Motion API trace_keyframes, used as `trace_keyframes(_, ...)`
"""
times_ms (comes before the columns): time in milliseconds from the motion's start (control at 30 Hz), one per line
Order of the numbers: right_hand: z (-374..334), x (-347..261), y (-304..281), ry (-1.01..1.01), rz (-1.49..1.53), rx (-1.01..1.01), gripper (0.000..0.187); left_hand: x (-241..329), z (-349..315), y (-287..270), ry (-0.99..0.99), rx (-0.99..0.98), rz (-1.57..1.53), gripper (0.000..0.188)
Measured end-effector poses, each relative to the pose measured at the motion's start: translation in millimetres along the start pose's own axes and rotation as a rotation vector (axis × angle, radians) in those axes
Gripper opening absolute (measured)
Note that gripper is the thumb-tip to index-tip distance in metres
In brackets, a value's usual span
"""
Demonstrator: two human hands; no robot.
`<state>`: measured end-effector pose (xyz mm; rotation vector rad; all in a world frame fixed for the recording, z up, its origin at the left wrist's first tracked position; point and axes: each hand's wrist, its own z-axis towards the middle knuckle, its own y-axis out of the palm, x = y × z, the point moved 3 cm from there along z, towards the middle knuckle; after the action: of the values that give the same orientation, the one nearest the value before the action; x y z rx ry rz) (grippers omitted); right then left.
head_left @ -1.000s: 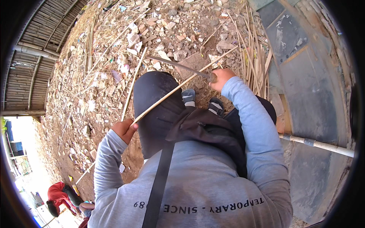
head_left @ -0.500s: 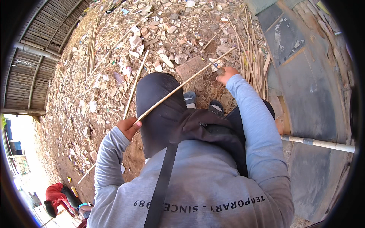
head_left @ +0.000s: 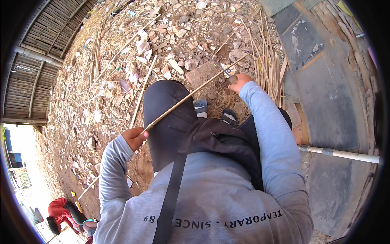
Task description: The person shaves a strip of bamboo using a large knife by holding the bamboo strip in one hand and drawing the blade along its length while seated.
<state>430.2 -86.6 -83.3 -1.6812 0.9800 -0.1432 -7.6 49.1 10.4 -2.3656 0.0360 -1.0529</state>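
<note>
A long thin bamboo strip [head_left: 185, 98] lies slantwise across my dark-trousered knee. My left hand [head_left: 135, 137] is closed on it, thumb on top. Beyond my left sleeve a pale stick end [head_left: 89, 188] shows, perhaps the same strip; my arm hides the join. Out ahead on the right, my right hand [head_left: 241, 82] grips a knife [head_left: 232, 79] by its short dark handle. Its narrow grey blade crosses the strip close to the strip's far end; whether the two touch, I cannot tell.
Rubble and dry straw cover the ground [head_left: 122, 85]. More bamboo strips [head_left: 270, 61] lie in a bundle beside dark sheets [head_left: 321, 89] at right. A bamboo-slat structure [head_left: 34, 77] stands at left. A person in red [head_left: 61, 211] bends over at lower left.
The strip has slid slightly toward the lower left with my left hand. The knife has turned, and its blade now shows pointing away to the upper left.
</note>
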Motion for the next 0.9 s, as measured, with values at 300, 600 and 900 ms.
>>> trace_keyframes(300,1,2,1,0.004,-0.007,0.086,0.034,-9,4,0,-0.106,-0.071,-0.218,0.05)
trace_keyframes(600,-34,-51,3,-0.232,-0.003,-0.02,0.036,-15,8,2,-0.117,-0.077,-0.201,0.051)
trace_keyframes(900,3,2,-2,-0.012,-0.004,0.109,0.044,14,1,-2,-0.034,0.004,0.161,0.054)
